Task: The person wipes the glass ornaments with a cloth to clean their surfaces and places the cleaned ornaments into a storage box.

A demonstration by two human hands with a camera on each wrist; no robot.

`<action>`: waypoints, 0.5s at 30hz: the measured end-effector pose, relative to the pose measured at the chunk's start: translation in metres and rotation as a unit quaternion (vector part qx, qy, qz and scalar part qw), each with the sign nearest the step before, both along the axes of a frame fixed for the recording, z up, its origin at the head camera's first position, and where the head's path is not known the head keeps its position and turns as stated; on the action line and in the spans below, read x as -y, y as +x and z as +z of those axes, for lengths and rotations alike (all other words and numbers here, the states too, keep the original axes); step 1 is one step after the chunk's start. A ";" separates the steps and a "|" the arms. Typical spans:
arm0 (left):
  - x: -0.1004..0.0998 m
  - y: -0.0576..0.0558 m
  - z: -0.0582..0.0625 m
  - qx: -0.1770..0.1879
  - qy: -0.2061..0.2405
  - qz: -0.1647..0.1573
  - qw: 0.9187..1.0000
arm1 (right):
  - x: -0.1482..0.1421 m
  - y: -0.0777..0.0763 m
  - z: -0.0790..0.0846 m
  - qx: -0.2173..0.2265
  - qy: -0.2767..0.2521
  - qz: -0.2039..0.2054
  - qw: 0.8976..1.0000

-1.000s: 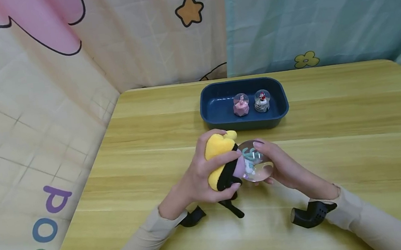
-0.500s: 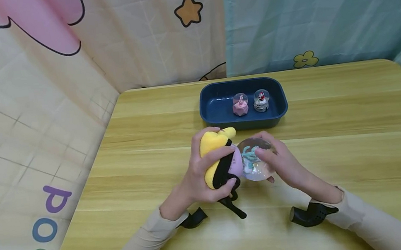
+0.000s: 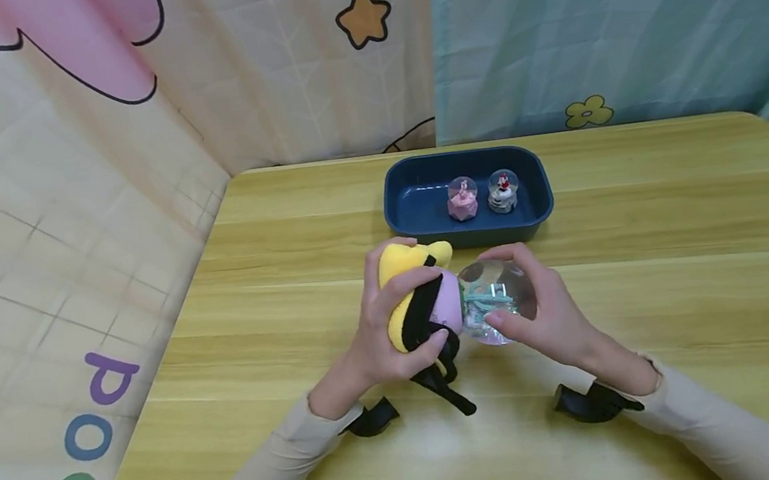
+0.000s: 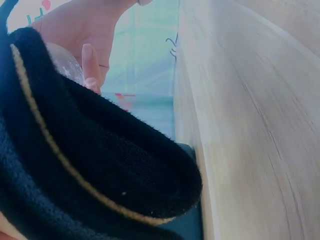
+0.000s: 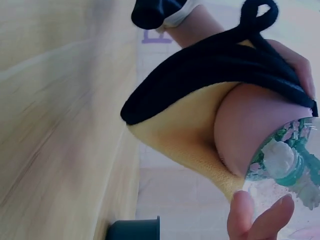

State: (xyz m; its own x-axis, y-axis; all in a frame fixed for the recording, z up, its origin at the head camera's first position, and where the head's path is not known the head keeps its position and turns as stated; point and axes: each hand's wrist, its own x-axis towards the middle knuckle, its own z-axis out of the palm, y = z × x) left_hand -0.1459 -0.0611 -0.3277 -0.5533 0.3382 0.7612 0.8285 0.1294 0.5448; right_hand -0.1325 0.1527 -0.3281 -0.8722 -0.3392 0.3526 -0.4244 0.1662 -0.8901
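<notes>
A clear snow globe (image 3: 495,286) with a teal and white figure inside lies on its side, held up over the table. Its lilac base (image 3: 446,301) points left and is partly covered by a yellow plush piece with black trim (image 3: 402,335). My left hand (image 3: 384,344) grips the plush around the base, and black straps dangle below it. My right hand (image 3: 557,319) holds the glass ball between thumb and fingers. In the right wrist view, the plush (image 5: 175,135) spreads open around the base (image 5: 255,125). Black trim (image 4: 110,150) fills much of the left wrist view.
Behind the hands stands a dark blue tray (image 3: 472,238) on the wooden table (image 3: 275,285). It holds a small pink snow globe (image 3: 463,202) and a small white one (image 3: 503,195) with a red figure. Printed curtains (image 3: 307,81) hang along the table's back and left.
My right hand has shifted over the ball, its thumb moving to the near side and fingers to the far side. The plush has moved slightly left, showing more lilac base.
</notes>
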 end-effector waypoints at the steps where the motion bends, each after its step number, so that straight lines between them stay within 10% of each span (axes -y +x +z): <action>1: 0.000 0.000 0.000 0.000 0.001 0.001 1.000 | 0.000 -0.001 -0.001 -0.018 0.002 -0.004 1.000; 15: 0.002 0.000 -0.001 -0.009 -0.001 -0.007 1.000 | -0.002 -0.002 -0.008 -0.086 0.032 -0.023 0.995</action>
